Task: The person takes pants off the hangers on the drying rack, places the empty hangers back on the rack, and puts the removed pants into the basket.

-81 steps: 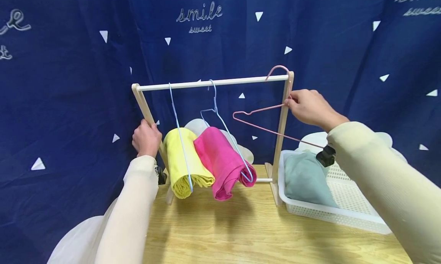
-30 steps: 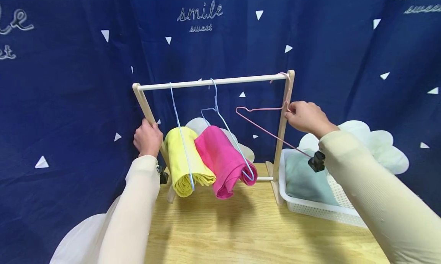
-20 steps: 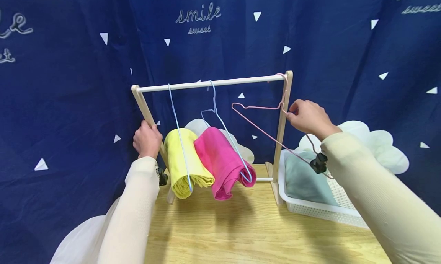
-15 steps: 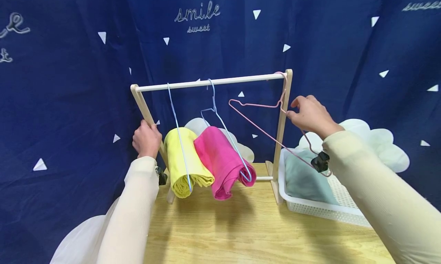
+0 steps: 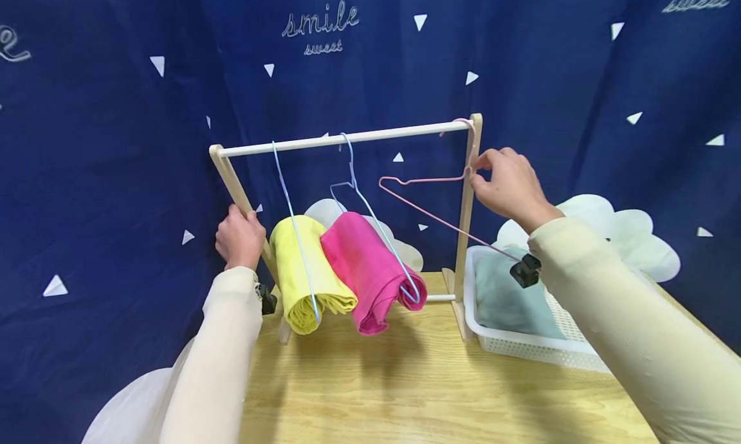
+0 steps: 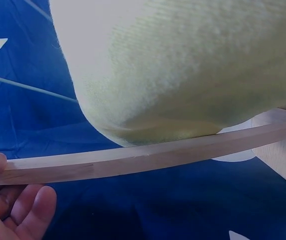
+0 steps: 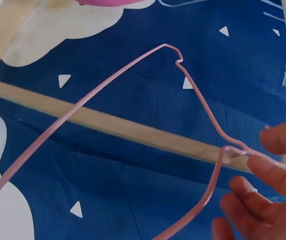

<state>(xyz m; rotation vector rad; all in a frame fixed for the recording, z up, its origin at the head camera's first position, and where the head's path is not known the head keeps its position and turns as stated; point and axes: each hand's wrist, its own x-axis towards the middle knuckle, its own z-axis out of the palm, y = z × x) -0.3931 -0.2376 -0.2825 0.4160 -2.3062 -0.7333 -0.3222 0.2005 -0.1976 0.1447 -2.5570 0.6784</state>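
My left hand (image 5: pixel 240 238) grips the left post of a small wooden clothes rack (image 5: pixel 347 137), fingers curled round it in the left wrist view. A pink clothes hanger (image 5: pixel 425 179) hangs by its hook at the right end of the bar. My right hand (image 5: pixel 512 185) is beside the hanger's neck, thumb and index finger apart; in the right wrist view its fingertips (image 7: pixel 263 165) are at or very near the wire. Left of it, blue hangers (image 5: pixel 351 161) carry a rolled yellow cloth (image 5: pixel 301 264) and a rolled magenta cloth (image 5: pixel 367 267).
At the right of the rack, a white perforated basket (image 5: pixel 521 347) holds a grey-green cloth (image 5: pixel 509 296). The rack stands on a wooden table (image 5: pixel 376 392). A navy curtain (image 5: pixel 116 174) with white triangles hangs close behind.
The pink hanger's hook came down onto the bar, and the hanger swung about. My right hand has loosened its pinch on the hanger. The left hand keeps its grip on the post.
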